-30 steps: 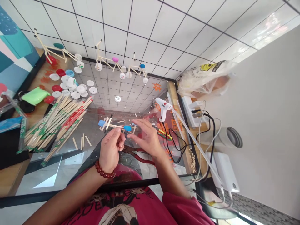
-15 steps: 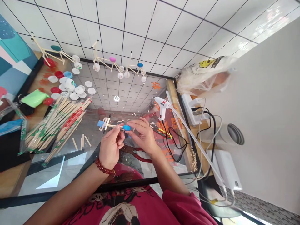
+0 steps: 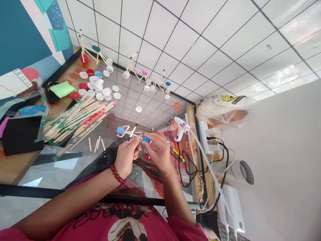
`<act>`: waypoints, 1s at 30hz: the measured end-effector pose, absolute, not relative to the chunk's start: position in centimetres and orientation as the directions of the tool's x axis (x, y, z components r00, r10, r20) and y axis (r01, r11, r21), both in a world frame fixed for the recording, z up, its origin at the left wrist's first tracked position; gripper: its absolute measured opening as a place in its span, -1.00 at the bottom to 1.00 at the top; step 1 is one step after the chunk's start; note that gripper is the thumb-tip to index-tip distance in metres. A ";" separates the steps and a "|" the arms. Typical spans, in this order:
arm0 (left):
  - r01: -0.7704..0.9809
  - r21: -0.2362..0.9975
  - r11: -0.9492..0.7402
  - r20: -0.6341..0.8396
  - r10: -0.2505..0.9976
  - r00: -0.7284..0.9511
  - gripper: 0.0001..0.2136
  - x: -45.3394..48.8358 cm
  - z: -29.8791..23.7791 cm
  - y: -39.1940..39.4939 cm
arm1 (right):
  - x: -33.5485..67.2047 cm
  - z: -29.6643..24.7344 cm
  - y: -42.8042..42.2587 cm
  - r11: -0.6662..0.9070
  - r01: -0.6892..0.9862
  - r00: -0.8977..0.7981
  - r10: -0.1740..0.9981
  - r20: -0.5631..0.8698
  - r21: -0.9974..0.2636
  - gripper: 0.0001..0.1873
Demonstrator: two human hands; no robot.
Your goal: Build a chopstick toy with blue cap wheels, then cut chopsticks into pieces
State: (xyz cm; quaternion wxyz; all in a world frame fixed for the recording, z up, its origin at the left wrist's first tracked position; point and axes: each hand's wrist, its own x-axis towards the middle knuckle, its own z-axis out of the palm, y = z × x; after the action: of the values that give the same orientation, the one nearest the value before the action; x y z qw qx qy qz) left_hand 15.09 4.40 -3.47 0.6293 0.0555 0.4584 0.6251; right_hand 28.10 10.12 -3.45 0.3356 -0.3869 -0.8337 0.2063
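Pinching the thin, pale wooden stick model (image 3: 132, 133) with the left hand (image 3: 126, 155) and its smooth blue oval pad (image 3: 146, 140) with the right hand (image 3: 160, 152), over the glossy, see-through surface (image 3: 150, 115). Angular in outline, crossed by a black-tipped bar (image 3: 133, 130). Farther off, straight chopsticks (image 3: 82, 120) in printed sleeves and a white plastic glue gun (image 3: 181, 125); then shallow round caps (image 3: 99, 96); last, glossy square wall tiles (image 3: 213, 50).
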 end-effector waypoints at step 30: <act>-0.642 0.700 0.312 -0.518 0.841 -0.156 -0.60 14.1 -3.6 3.2 | 30.1 -3.4 9.8 0.535 0.527 -0.391 0.843 0.370 -0.660 -0.45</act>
State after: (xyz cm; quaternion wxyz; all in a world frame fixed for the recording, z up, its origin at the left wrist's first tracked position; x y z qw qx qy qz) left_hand 14.05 3.16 -3.56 0.6418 0.1006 0.4943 0.5776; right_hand 30.07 9.80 -3.41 0.3503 -0.4267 -0.8029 0.2252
